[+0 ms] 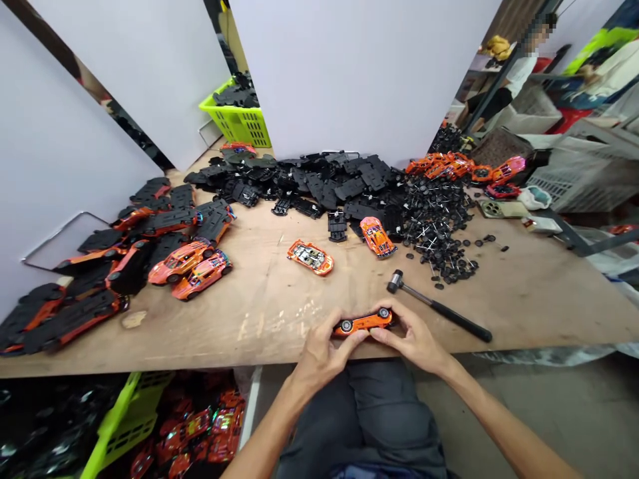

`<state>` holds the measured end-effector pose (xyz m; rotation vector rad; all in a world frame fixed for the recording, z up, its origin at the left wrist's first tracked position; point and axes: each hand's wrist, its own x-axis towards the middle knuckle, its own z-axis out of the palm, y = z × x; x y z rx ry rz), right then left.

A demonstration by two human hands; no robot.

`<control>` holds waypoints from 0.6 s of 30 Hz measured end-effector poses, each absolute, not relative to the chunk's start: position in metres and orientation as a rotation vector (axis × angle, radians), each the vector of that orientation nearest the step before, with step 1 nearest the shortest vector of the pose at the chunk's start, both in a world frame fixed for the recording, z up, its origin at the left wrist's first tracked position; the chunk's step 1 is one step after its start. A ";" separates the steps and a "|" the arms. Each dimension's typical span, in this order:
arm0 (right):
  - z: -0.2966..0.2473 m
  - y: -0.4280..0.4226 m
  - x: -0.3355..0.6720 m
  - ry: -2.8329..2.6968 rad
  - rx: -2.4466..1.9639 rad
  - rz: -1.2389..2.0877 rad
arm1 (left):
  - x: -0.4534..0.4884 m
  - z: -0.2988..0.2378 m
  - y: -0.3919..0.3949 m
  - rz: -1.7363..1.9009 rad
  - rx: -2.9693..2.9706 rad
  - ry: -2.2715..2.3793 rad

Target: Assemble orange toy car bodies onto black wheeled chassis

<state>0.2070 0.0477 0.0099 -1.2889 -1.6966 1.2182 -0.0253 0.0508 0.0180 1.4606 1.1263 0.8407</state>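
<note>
Between my two hands, at the table's front edge, is an orange toy car (367, 323) with its wheels turned upward. My left hand (324, 342) grips one end, and my right hand (412, 339) grips the other; both thumbs press along its near side. Just beyond my right hand lies a hammer (434, 306) with a black handle. Farther in on the table are an upturned orange car body (310, 257), its inside showing, and an orange car (378, 237) standing beside the black parts.
Black car bases (344, 179) are heaped along the back, beside a pile of wheel axles (439, 226). Several orange cars (184, 263) lie at the left. A green basket (239, 123) stands behind; another green crate (114, 426) is below the table. A person (519, 73) sits at far right.
</note>
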 end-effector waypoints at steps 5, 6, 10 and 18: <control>0.014 0.053 0.204 -1.688 -1.209 1.240 | -0.018 0.004 0.047 0.924 1.630 1.120; 0.014 0.054 0.203 -1.676 -1.201 1.238 | -0.019 0.004 0.047 0.931 1.674 1.099; 0.015 0.056 0.201 -1.629 -1.224 1.232 | -0.025 0.017 0.056 0.762 1.951 1.042; -0.003 0.052 0.203 -1.520 -1.359 1.114 | 0.002 0.022 0.064 0.536 2.557 1.269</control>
